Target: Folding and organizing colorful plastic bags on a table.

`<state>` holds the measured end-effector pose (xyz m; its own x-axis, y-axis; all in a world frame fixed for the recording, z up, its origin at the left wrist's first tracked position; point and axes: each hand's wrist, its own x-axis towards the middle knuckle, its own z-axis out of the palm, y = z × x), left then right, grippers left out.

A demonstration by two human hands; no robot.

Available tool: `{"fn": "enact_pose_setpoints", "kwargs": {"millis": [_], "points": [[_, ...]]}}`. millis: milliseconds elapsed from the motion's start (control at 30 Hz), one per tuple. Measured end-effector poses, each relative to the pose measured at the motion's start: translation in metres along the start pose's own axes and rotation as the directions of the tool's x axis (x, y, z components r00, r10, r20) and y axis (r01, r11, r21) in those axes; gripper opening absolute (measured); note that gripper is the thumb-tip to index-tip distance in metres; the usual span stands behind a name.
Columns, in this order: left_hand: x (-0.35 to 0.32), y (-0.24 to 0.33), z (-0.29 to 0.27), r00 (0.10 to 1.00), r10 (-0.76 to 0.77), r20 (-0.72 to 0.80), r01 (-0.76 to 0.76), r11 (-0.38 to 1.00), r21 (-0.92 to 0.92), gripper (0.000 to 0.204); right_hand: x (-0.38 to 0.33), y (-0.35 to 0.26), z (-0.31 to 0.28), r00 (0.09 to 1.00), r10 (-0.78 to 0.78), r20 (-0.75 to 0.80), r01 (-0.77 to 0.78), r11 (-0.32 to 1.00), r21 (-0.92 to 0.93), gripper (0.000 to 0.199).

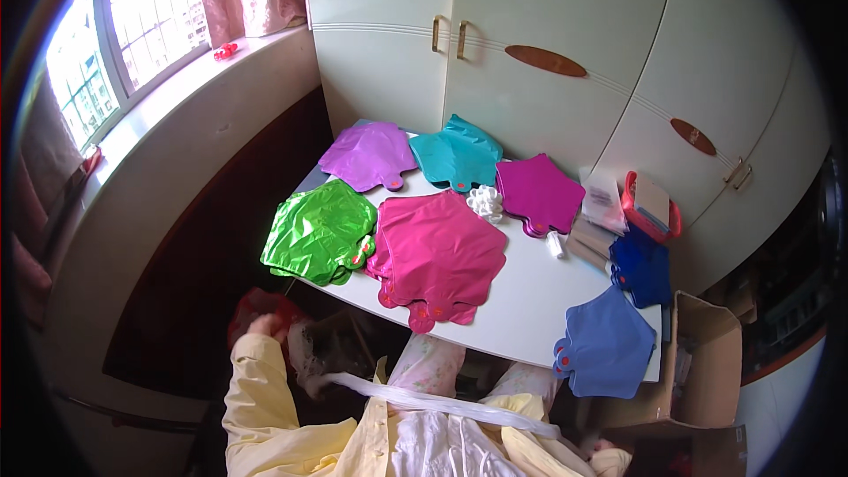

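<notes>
Left hand: we see our left hand (263, 325) below the table edge, closed on a clear plastic bag (309, 355).
Right hand: we cannot tell; it is mostly hidden.
Cardboard box (707, 362): open, beside the white table (521, 300).
Red basket (652, 208): holds packets.

The left hand (265, 325) is partly hidden below the table (530, 300) edge. The right hand cannot be seen. The red thing (256, 305) is blurry.

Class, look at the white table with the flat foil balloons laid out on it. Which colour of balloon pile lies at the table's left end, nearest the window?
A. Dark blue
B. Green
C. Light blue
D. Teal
B. The green balloons overhang the left end of the table on the window side; the light blue balloons and dark blue balloons lie at the right end.
</notes>
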<state>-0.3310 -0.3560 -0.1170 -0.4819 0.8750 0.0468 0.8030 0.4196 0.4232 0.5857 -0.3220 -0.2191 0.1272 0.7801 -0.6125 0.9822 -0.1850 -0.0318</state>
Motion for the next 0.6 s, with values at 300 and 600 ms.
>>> {"fn": "enact_pose_setpoints", "kwargs": {"millis": [300, 600], "points": [[0.088, 0.057, -0.068, 0.796, 0.156, -0.585, -0.173, 0.985, 0.028, 0.048, -0.132, -0.507, -0.29, 0.099, -0.984, -0.149, 0.983, 0.073, 0.171, 0.032], [0.146, 0.028, -0.036, 0.901, -0.43, -0.059, 0.139, 0.414, -0.9, 0.046, -0.052, -0.718, -0.251, 0.278, -0.953, -0.119, 0.897, 0.302, -0.324, 0.09]]}}
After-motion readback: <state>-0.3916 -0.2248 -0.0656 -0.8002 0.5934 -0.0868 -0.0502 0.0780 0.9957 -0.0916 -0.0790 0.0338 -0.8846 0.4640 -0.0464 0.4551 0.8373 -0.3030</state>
